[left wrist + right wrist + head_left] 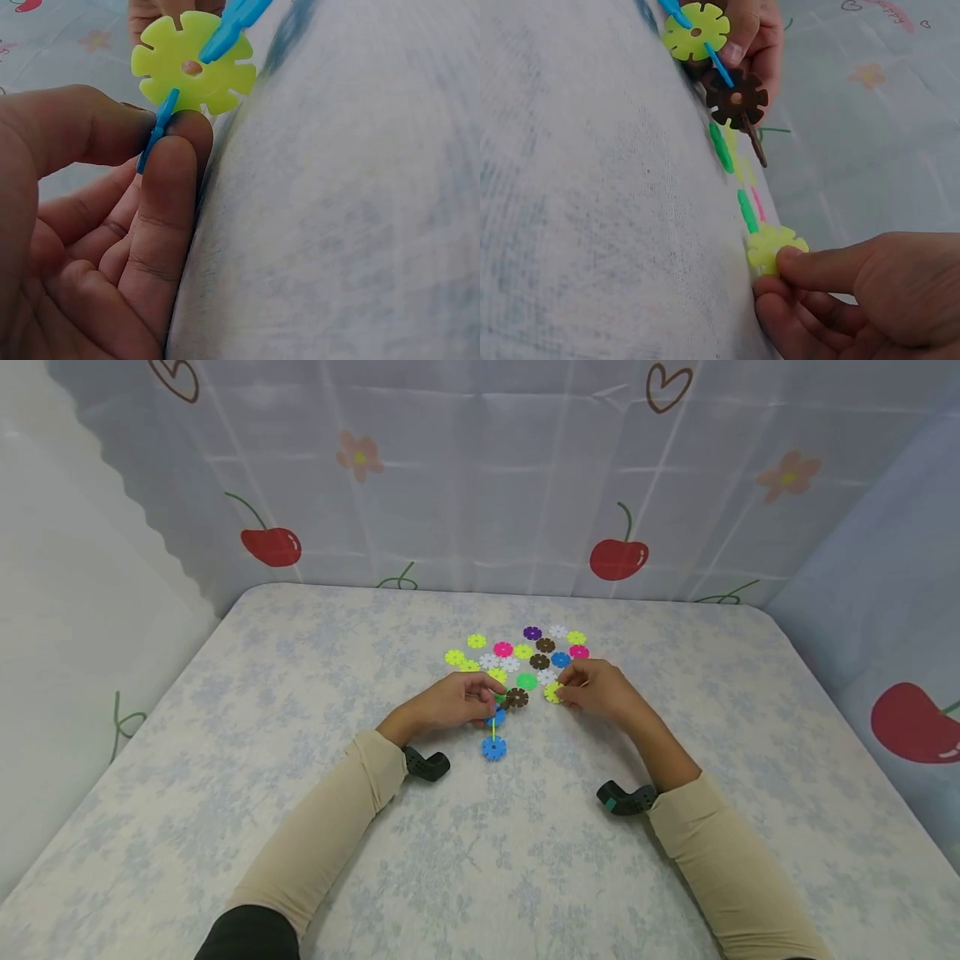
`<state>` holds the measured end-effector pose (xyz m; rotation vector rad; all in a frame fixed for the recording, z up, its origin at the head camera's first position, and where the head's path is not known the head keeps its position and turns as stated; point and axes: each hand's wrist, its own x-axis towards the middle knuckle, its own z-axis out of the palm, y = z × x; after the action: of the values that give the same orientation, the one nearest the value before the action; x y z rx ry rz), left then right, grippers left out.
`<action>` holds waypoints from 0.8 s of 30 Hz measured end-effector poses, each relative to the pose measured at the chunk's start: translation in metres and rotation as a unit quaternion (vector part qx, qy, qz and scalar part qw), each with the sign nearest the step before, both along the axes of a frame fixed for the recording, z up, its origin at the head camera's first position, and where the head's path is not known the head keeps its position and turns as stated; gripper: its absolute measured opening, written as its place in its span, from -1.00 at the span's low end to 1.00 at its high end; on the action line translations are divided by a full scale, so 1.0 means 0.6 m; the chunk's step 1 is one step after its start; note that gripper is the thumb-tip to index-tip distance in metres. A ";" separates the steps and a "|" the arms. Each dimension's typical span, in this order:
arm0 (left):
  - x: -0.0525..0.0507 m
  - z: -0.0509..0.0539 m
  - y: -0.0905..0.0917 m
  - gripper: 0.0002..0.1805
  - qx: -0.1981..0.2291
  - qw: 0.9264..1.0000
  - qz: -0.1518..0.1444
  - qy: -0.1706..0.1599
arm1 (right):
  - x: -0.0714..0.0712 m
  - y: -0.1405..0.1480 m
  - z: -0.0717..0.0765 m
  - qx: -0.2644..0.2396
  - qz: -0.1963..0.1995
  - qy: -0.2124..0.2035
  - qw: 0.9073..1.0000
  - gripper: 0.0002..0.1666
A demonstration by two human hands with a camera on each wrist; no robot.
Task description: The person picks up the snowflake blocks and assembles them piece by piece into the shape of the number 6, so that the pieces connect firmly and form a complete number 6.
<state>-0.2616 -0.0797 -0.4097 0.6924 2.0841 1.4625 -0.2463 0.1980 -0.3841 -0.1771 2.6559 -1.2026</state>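
Slotted plastic flower discs are joined into a chain, which my left hand (453, 700) pinches by a blue disc (159, 131) between thumb and fingertips. Toward me on that chain are a yellow disc (161, 64) and an end blue disc (493, 752). On its other side, the right wrist view shows a brown disc (718, 105) with a second brown disc (754, 142) slotted in at an angle. Apart from the chain, my right hand (603, 689) pinches a loose yellow disc (763, 244) by its edge, close to the tabletop.
Loose discs of several colours lie beyond my hands, among them a purple disc (532, 633), a pink disc (503, 649) and a green disc (527, 682). They lie on a pale patterned tablecloth (300, 660). Behind the table hangs a curtain (480, 510) printed with cherries.
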 end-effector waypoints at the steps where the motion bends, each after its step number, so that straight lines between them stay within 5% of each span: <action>1: 0.000 0.000 0.000 -0.66 -0.001 1.000 0.000 -0.001 | 0.001 -0.001 0.000 -0.013 0.010 -0.005 1.000 -0.86; 9: 0.000 0.003 0.001 -0.61 -0.014 1.000 -0.004 0.011 | 0.010 -0.018 0.000 -0.095 0.064 -0.025 0.993 -0.89; 24: 0.005 0.004 0.006 -0.70 -0.050 0.997 0.033 0.050 | 0.017 -0.042 0.001 0.002 0.086 0.063 0.994 -0.95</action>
<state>-0.2587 -0.0759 -0.4071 0.6771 2.2588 1.3724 -0.2360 0.1730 -0.3838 -0.4859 2.6820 -1.1672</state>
